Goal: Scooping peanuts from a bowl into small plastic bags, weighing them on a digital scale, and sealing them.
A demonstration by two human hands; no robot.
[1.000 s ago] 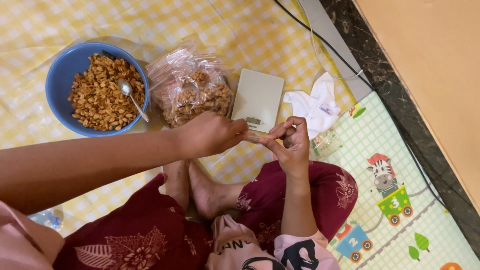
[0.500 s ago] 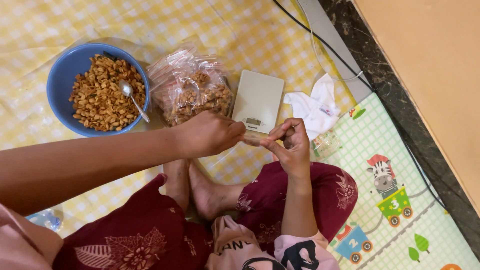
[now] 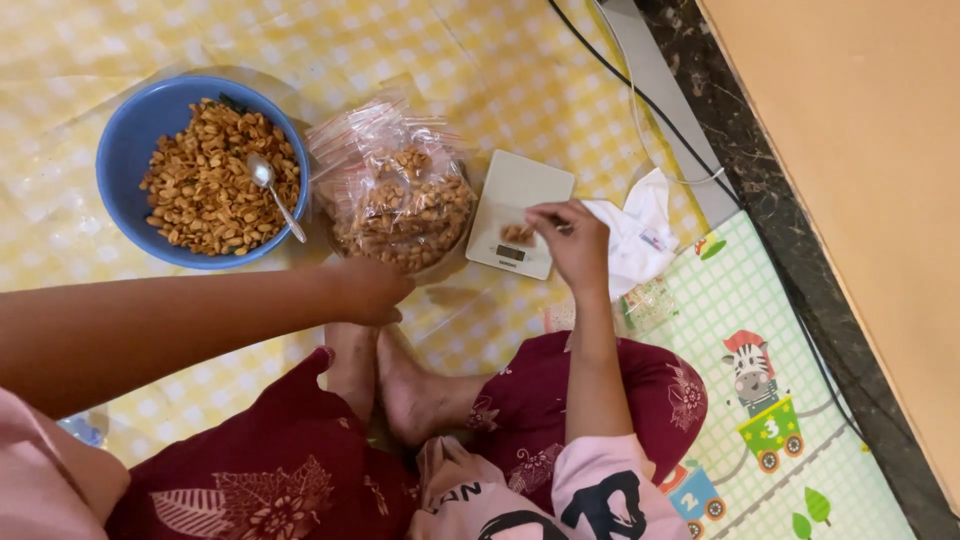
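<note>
My right hand pinches the top of a small clear bag of peanuts, which sits on the white kitchen scale. My left hand lies low over the yellow checked cloth, just in front of a pile of filled clear bags of peanuts. Its fingers curl under and are hidden. A blue bowl of fried peanuts with a metal spoon in it stands at the left.
A white cloth lies right of the scale, and a small clear packet lies on the green play mat. Black and white cables run along a grey strip at the back. My crossed legs and feet are below the hands.
My hands have come apart. The right hand moved up and set the small bag on the scale. The left hand drew back to the left and down.
</note>
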